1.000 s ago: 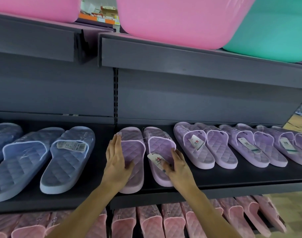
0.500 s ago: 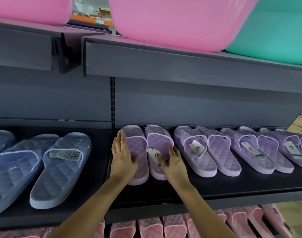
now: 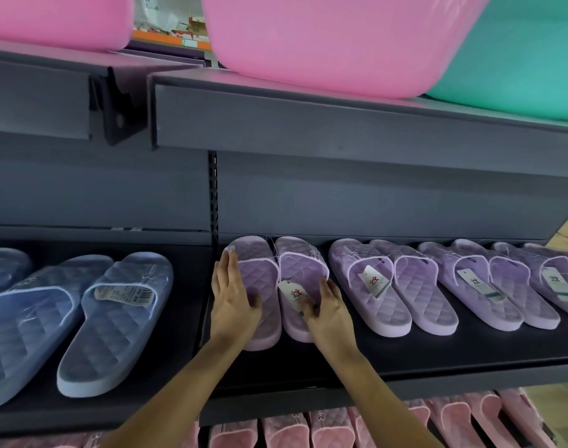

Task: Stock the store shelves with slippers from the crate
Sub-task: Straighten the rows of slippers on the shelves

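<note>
Slippers under handling: one pair of lilac quilted rubber slides (image 3: 269, 276) lies at centre frame on the dark middle shelf (image 3: 405, 357), toes toward the back panel and heels toward the front edge. The two slides lie side by side, touching along their inner edges. A white paper hang tag (image 3: 290, 291) rests on the footbed of the right-hand slide.

Left hand (image 3: 234, 305): flat against the outer left side of the pair, fingers straight and pointing to the back of the shelf, thumb laid on the footbed. It presses and does not clasp. Right hand (image 3: 331, 315): set against the outer right side of the pair, fingers extended along the edge, thumb reaching in toward the tag. It too lies open against the slide, with no grasp around it.

Right of centre on the same shelf, further pairs of lilac quilted slides (image 3: 389, 286) lie in a row, each pair tagged, angled slightly to the right. At left of frame, larger blue quilted slides (image 3: 114, 318) lie on the adjoining shelf section, one bearing a barcode label.

Lower edge of frame: a row of pink quilted slides (image 3: 286, 431) shows on the shelf beneath.

Top of frame, on the grey upper shelf (image 3: 341, 124): a large pink plastic tub (image 3: 324, 37) at centre, a teal plastic tub (image 3: 518, 76) at upper right touching it, and a second pink tub (image 3: 50, 17) at upper left. All three are seen from below; their contents cannot be determined.
</note>
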`<state>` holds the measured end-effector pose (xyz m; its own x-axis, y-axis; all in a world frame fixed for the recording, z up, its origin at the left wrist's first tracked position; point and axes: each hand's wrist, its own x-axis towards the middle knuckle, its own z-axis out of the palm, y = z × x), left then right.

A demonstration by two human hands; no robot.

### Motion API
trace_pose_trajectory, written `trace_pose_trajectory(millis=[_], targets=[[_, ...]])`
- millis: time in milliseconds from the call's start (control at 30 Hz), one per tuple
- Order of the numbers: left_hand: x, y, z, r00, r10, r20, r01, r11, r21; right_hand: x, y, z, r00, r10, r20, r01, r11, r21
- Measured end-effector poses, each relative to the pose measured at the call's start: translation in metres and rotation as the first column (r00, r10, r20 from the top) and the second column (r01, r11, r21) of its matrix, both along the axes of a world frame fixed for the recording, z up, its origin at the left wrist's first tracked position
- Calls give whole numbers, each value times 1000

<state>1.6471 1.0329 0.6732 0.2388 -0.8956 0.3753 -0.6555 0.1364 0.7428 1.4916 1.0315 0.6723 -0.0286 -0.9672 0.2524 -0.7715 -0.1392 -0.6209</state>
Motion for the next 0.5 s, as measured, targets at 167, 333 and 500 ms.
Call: trace_pose_trajectory(millis=[167, 333, 500], targets=[[0, 0, -1, 1000, -5, -23, 5, 1000, -1, -3, 2, 3, 1000, 19, 9, -19, 1000, -5], [4, 2, 1, 1000, -29, -8, 29, 1000, 12, -10, 8, 9, 999, 44, -27, -44, 999, 5], [20, 18, 16, 994, -65, 87, 66, 998, 1, -26, 24, 22, 965, 70, -253, -103, 987, -120]])
